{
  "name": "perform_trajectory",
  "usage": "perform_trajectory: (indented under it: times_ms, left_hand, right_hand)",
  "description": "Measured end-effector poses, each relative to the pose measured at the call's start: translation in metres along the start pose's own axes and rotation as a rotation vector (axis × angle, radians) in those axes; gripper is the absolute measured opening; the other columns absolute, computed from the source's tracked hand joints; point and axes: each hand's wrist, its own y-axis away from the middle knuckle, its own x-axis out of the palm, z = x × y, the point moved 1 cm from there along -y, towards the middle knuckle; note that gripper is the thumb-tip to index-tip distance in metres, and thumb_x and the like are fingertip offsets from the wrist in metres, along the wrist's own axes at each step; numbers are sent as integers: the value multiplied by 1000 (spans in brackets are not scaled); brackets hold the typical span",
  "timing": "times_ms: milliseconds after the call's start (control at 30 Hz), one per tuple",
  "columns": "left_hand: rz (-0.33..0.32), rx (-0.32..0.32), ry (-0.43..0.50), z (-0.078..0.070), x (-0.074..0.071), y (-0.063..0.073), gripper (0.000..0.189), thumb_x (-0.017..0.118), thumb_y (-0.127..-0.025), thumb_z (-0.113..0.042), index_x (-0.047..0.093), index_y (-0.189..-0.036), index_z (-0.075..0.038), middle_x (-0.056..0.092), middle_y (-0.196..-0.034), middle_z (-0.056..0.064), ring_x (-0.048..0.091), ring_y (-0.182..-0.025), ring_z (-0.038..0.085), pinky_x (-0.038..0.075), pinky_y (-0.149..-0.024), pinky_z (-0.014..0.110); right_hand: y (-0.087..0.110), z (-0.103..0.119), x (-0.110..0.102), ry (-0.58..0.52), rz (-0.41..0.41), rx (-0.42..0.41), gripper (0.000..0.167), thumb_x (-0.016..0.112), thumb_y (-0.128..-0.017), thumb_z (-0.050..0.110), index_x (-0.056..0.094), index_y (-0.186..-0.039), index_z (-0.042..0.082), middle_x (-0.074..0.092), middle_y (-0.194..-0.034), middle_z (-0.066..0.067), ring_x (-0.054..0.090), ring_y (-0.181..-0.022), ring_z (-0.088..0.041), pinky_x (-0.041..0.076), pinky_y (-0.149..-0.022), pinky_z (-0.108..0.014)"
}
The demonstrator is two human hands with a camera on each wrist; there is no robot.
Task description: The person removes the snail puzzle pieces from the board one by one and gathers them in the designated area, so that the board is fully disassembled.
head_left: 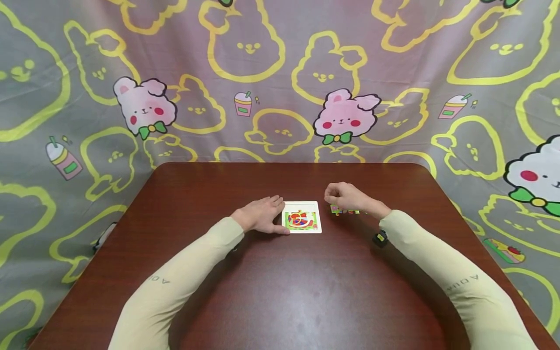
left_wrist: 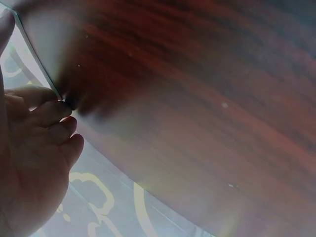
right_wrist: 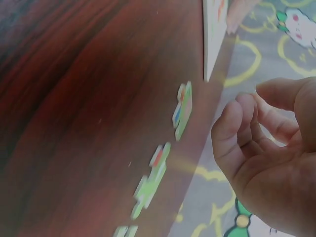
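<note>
A white-framed jigsaw puzzle board (head_left: 318,219) lies flat on the table. Green, red and white picture pieces (head_left: 302,220) fill its lower part, while its upper strip shows white. My left hand (head_left: 264,215) rests at the board's left side, fingers extended near the top corner and thumb by the bottom one. To the right, my right hand (head_left: 345,195) hovers over loose jigsaw pieces (head_left: 336,209). In the right wrist view its fingers bend loosely towards the thumb, with a gap and nothing visible between them. Green-edged jigsaw pieces (right_wrist: 152,182) lie on the table beneath.
The dark reddish-brown table (head_left: 280,287) extends around the board. A patterned grey curtain (head_left: 280,97) with rabbit figures hangs behind and at both sides. A small black device (head_left: 380,238) is on the right wrist.
</note>
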Motion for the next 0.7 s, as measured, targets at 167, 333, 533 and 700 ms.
perform_trajectory:
  times_ms: [167, 333, 533, 700]
  left_hand:
    - [0, 0, -7, 0, -1, -1, 104, 47, -84, -78, 32, -152, -2, 30, -160, 16, 25, -151, 29, 24, -123, 38]
    - [4, 1, -17, 1, -2, -1, 103, 46, -85, -78, 32, -152, -2, 30, -160, 17, 25, -150, 29, 24, -123, 38]
    - [9, -11, 2, 0, -2, -2, 103, 46, -85, -78, 32, -152, -2, 30, -160, 17, 25, -150, 29, 24, -123, 39]
    - [14, -12, 9, -1, -1, -2, 103, 46, -85, -79, 31, -153, -3, 29, -160, 17, 25, -150, 29, 24, -123, 39]
  right_hand:
    - [-8, 13, 6, 52, 27, -25, 14, 58, -98, 22, 65, -100, 9, 66, -78, -17, 62, -56, -31, 48, -48, -32]
    - [-14, 23, 12, 68, 36, -44, 11, 59, -97, 20, 64, -100, 11, 68, -88, -16, 62, -59, -28, 47, -53, -29]
    - [-22, 29, 24, 85, 88, -53, 16, 61, -97, 23, 63, -107, 11, 67, -83, -11, 59, -54, -22, 48, -45, -28]
    - [-26, 34, 33, 120, 121, -68, 24, 63, -96, 24, 64, -114, 9, 66, -82, -4, 55, -48, -14, 49, -44, -27]
